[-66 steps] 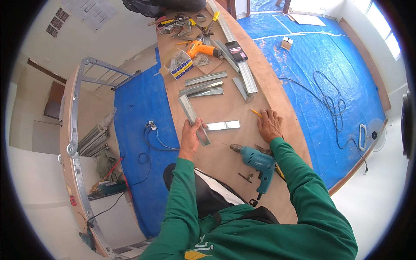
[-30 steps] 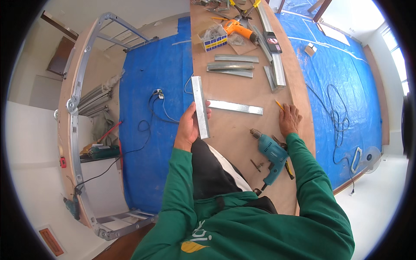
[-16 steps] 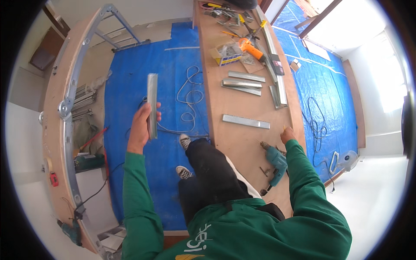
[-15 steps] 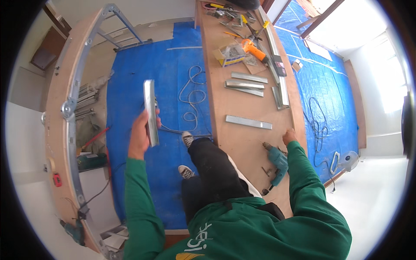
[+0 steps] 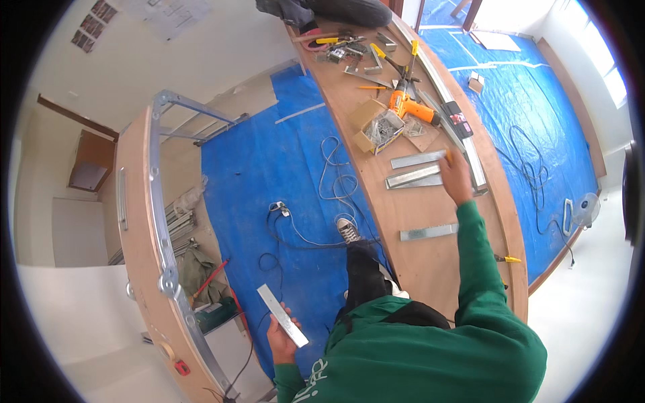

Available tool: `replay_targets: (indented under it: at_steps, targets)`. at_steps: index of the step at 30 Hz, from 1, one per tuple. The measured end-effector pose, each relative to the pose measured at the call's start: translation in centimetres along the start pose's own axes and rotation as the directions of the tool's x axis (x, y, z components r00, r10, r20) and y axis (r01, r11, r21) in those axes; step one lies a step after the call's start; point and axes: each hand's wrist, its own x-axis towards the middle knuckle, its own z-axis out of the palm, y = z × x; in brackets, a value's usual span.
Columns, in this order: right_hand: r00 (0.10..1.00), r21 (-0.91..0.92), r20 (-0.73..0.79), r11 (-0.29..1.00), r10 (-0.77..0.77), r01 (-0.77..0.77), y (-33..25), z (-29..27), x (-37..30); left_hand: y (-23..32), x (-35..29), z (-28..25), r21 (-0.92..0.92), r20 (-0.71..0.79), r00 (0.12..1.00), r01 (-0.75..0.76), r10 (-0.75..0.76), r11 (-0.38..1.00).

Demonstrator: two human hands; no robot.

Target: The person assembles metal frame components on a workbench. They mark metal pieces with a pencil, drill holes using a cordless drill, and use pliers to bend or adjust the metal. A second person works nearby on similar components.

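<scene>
My left hand (image 5: 282,341) is closed round a short silver metal channel piece (image 5: 274,303), held tilted over the blue floor sheet. On the wooden bench, my right hand (image 5: 457,180) is at the right ends of a small group of metal channel pieces (image 5: 403,178). Its fingers are curled; whether they grip a piece or something small is hard to see. Another channel piece (image 5: 423,233) lies alone nearer to me, beside my right forearm. A yellow-handled tool (image 5: 508,258) lies at the bench's right edge, partly hidden by my sleeve.
Farther up the bench are an orange power tool (image 5: 410,107), an open carton of small fasteners (image 5: 379,127) and long metal rails (image 5: 474,161). Another person's trousered leg (image 5: 353,10) rests at its far end. Cables (image 5: 336,181) snake over the blue sheet (image 5: 248,181). A board-topped metal trestle (image 5: 144,201) stands left.
My right hand has moved up the bench to the grouped channel pieces. My left hand has lowered its piece towards me and tilted it. The view has shifted; the teal drill is out of sight.
</scene>
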Motion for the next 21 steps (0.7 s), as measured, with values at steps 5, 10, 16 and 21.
replay_targets:
  at_steps: [5, 10, 16, 21]
  targets:
    - [0.976, -0.085, 0.171, 0.984, -0.138, 0.154, -9.7, 12.6, 15.0, 4.2, 6.0, 7.2, 0.068, 0.005, 1.000, 0.015, -0.016, 0.998]
    - [0.911, -0.291, 0.296, 0.881, -0.286, 0.372, -11.3, 22.7, 27.8, 5.7, 7.8, 11.1, 0.127, -0.063, 0.997, 0.051, -0.043, 0.991]
    - [0.833, -0.576, 0.534, 0.658, -0.146, 0.485, -9.2, 30.9, 36.0, 3.6, 8.0, 13.6, 0.142, -0.126, 0.991, 0.062, -0.044, 0.988]
    - [0.826, -0.640, 0.546, 0.566, -0.139, 0.519, -7.4, 32.7, 37.8, 3.2, 8.5, 16.1, 0.183, -0.103, 0.992, 0.089, -0.071, 0.979]
